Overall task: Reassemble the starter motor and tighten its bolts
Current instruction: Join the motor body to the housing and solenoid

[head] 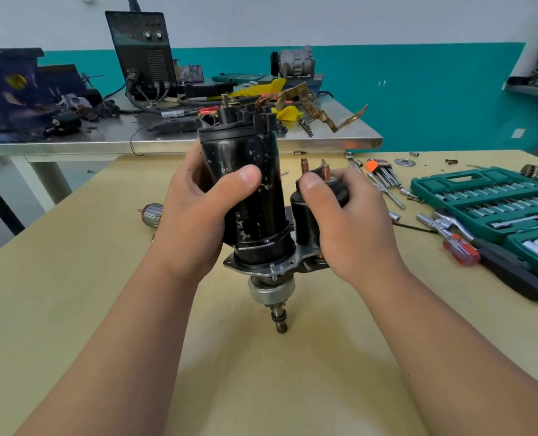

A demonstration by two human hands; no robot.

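Note:
The starter motor stands upright above the tan table (72,278), shaft end down. Its black, paint-chipped housing (249,158) is gripped by my left hand (195,212), thumb across the front. My right hand (346,221) grips the smaller black solenoid (305,221) beside it, thumb near its copper terminals (324,173). A grey mounting plate (275,267) joins both cylinders at the bottom. Below it hang the silver drive clutch (271,291) and the shaft (280,319), which reaches down to the table. The brush end on top (239,116) is open, with copper parts showing.
A green socket set case (494,196) lies open at right, with a ratchet (447,223), a red-handled screwdriver (463,250) and hex keys (381,171) beside it. A loose armature (151,214) rests at left. Behind stands a cluttered steel bench (198,141) with a welder (142,55).

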